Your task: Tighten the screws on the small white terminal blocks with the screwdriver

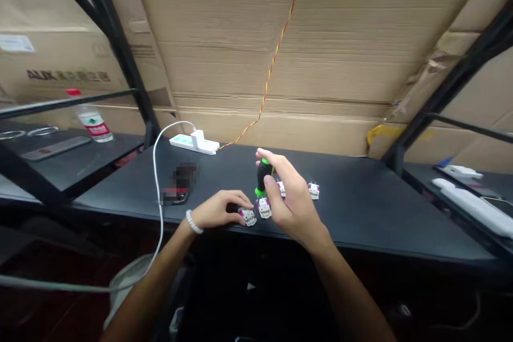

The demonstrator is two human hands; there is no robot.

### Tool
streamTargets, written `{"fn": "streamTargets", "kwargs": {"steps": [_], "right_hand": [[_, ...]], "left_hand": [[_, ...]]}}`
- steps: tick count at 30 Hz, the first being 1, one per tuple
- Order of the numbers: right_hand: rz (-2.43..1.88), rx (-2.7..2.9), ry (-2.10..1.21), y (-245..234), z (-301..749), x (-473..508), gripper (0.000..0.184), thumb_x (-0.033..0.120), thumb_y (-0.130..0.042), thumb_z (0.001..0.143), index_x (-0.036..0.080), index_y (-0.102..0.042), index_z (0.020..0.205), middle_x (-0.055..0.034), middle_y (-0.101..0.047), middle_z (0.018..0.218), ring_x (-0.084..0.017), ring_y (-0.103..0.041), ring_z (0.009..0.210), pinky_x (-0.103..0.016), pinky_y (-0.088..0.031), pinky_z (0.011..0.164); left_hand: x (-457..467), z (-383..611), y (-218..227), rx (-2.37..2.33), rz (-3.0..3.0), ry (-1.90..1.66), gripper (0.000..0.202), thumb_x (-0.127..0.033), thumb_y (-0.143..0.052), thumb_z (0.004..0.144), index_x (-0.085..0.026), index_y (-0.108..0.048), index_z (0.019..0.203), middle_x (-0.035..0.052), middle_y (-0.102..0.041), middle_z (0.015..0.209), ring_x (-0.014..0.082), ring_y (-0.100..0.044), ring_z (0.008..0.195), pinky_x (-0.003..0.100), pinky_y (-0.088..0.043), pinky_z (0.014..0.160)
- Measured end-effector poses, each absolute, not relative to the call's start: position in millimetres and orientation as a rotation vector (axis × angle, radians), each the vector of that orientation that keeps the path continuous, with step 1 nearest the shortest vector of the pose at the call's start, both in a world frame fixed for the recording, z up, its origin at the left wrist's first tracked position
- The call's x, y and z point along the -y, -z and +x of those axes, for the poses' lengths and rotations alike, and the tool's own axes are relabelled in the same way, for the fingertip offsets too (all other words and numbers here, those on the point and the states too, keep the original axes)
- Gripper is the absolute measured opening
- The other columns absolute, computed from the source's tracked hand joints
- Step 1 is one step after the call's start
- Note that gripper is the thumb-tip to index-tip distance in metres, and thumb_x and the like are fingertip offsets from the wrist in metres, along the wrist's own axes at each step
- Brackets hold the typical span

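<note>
My right hand (289, 195) is wrapped round the black and green handle of a screwdriver (263, 176), which stands upright with its tip down on a small white and magenta part (264, 208). My left hand (219, 209), with a bead bracelet on the wrist, rests on the black table (360, 214) and pinches another small white part (248, 217) at the table's front edge. Two more such parts (313, 190) lie just behind my right hand.
A white power strip (192, 142) with a plugged charger and white cable lies at the back left. A dark, blurred object (180, 184) lies left of my hands. A plastic bottle (91, 117) stands on the left shelf. Cardboard sheets line the back.
</note>
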State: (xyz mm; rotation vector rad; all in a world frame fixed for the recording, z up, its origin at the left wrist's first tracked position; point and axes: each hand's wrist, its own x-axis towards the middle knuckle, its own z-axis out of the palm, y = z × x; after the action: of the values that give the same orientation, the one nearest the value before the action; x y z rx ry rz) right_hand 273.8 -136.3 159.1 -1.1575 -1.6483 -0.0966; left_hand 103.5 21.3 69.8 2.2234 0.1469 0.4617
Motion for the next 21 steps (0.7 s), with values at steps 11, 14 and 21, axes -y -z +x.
{"fn": "streamTargets", "kwargs": {"steps": [11, 14, 21], "right_hand": [[-1.155, 1.579, 0.134, -155, 277, 132, 0.049, 0.013, -0.05, 0.103, 0.027, -0.058, 0.149, -0.0118, -0.069, 0.141, -0.025, -0.068, 0.131, -0.047, -0.058, 0.111], [-1.142, 1.55, 0.105, -152, 279, 131, 0.049, 0.015, -0.051, 0.104, 0.027, -0.058, 0.15, -0.0121, -0.069, 0.142, -0.026, -0.068, 0.132, -0.048, -0.058, 0.113], [-1.146, 1.504, 0.059, -149, 282, 131, 0.047, 0.019, -0.052, 0.105, 0.029, -0.058, 0.15, -0.0115, -0.068, 0.143, -0.027, -0.066, 0.136, -0.049, -0.06, 0.11]], "left_hand": [[-23, 104, -69, -0.143, 2.241, -0.453, 0.035, -0.042, -0.09, 0.084, -0.021, -0.084, 0.111, 0.0105, -0.08, 0.116, 0.0247, -0.075, 0.108, 0.037, -0.056, 0.103], [-23, 104, -69, -0.138, 2.241, -0.459, 0.036, -0.041, -0.09, 0.083, -0.021, -0.084, 0.113, 0.0101, -0.08, 0.116, 0.0244, -0.074, 0.108, 0.036, -0.056, 0.102], [-23, 103, -68, -0.131, 2.237, -0.45, 0.037, -0.041, -0.09, 0.084, -0.02, -0.084, 0.114, 0.0106, -0.079, 0.117, 0.0247, -0.075, 0.109, 0.036, -0.055, 0.101]]}}
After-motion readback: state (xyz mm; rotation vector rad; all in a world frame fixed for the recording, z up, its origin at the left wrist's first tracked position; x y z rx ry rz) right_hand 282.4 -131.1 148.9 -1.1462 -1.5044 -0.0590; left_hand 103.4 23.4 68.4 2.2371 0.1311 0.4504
